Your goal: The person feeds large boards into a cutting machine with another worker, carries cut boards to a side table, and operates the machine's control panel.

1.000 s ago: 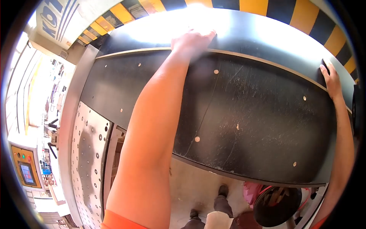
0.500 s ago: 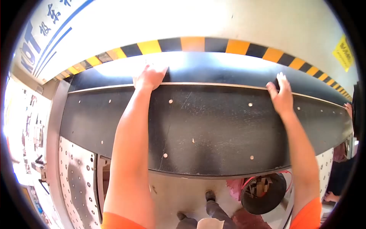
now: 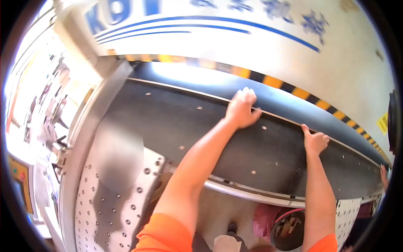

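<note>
Black bed (image 3: 176,122): stretches beneath both hands.
Left hand (image 3: 241,110): loosely open at the board (image 3: 285,103), just ahead.
Right hand (image 3: 315,142): fingers bent at its edge, hold unclear.
Striped beam (image 3: 273,81): beyond the grip; uneven pushing could skew the board, pinching fingers.

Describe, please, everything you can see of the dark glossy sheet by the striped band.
The sheet is long, dark and smooth, with bright glare towards its left end and a thin pale edge facing the person. It appears to lie flat on the black, pale-dotted surface; its far side disappears behind the striped band. The left hand reaches over the edge; the right hand is at it. Its material is unclear.
</note>
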The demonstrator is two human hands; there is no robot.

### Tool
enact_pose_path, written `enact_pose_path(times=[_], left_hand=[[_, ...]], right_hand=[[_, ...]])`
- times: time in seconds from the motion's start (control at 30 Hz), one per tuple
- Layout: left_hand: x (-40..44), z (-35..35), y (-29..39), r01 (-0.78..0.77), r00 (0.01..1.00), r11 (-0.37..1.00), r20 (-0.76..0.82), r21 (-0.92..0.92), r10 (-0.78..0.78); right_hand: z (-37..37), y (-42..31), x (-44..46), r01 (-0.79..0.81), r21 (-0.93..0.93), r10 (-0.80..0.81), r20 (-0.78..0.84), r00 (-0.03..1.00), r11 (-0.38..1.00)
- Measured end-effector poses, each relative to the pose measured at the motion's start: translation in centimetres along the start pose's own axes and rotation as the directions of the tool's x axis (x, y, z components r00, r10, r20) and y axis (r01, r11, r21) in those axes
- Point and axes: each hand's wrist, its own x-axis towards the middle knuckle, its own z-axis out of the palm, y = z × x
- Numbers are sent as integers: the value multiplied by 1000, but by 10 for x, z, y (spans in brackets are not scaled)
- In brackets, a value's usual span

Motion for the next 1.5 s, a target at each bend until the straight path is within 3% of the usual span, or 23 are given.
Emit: enact_pose_path(times=[0.07, 0.13, 0.17, 0.23, 0.3, 0.33, 0.4, 0.5, 0.53, 0.6, 0.67, 0.73, 0.93, 1.0, 1.03, 1.07, 1.1, 1.13, 1.2, 1.23, 1.27, 1.37, 1.5], left_hand=[[-63, -53, -10, -109, 994, 990, -13, -93, 108], [-130, -148, -30, -42, 996, 994, 75, -97, 50], [-164, -203, -46, 18, 996, 1000, 87, -24, -16], [-236, -323, -73, 229, 972, 946, -111, 231, -208], [-301, -448, -81, 498, 860, 737, -365, 456, -355], [-332, -506, -84, 555, 822, 614, -484, 561, -300], [-386, -601, -76, 719, 674, 419, -703, 555, -225], [-437, -708, -61, 729, 684, 91, -726, 679, -71], [-447, -731, -60, 730, 683, 0, -730, 683, -18], [-457, -763, -60, 773, 632, -41, -774, 634, -41], [-463, -782, -68, 791, 593, -106, -797, 603, -113], [-462, -790, -76, 844, 513, -91, -845, 529, -149], [-450, -771, -87, 915, 401, -36, -916, 401, -1], [-441, -724, -86, 738, 673, 16, -737, 675, 60], [-434, -687, -83, 723, 686, 135, -726, 677, -36], [-428, -642, -75, 703, 705, 256, -697, 663, -133], [-410, -592, -51, 668, 738, 392, -633, 633, -234], [-410, -550, -37, 613, 785, 538, -518, 578, -338], [-414, -468, -1, 499, 864, 675, -255, 543, -434], [-408, -440, 13, 383, 917, 794, -86, 472, -390], [-406, -413, 29, 319, 941, 853, -30, 413, -337], [-410, -347, 77, 380, 917, 900, 40, 215, -397], [-404, -296, 127, 378, 916, 925, 136, 24, -378]], right_hand=[[-1, 1, 1, 54, -55, -55, -19, 998, 997], [-19, -6, -8, 82, -68, -84, -23, 996, 994], [-14, 0, -3, 115, -45, -115, 19, 993, 992], [-11, -1, 1, 109, -47, -105, 72, 992, 993], [26, 16, 25, 163, -85, -151, 128, 980, 983], [33, 20, 26, 234, -142, -223, 91, 971, 962], [40, 20, 29, 120, -128, -116, 43, 992, 984], [62, 23, 47, 114, -261, -74, 157, 985, 959], [88, 34, 59, 162, -238, -128, 153, 980, 958], [139, 51, 83, 253, -201, -228, 139, 964, 947], [131, 49, 84, 271, -236, -246, 129, 961, 933], [129, 51, 86, 282, -266, -259, 121, 958, 922], [98, 51, 65, 385, -331, -373, 103, 922, 861], [57, 37, 44, 324, -174, -300, 151, 942, 930], [32, 27, 33, 241, -44, -229, 180, 957, 970], [45, 31, 37, 246, -117, -223, 180, 958, 962], [46, 34, 35, 238, -25, -236, 72, 969, 971], [50, 36, 36, 197, 7, -197, 57, 979, 980], [40, 27, 23, 95, -57, -98, -51, 994, 994], [26, 17, 22, 32, -71, -24, 107, 994, 997], [19, 14, 22, -29, -85, 50, 262, 964, 996], [40, 18, 25, -92, -52, 100, 181, 978, 994], [28, 13, 22, -125, -3, 121, 267, 956, 992]])
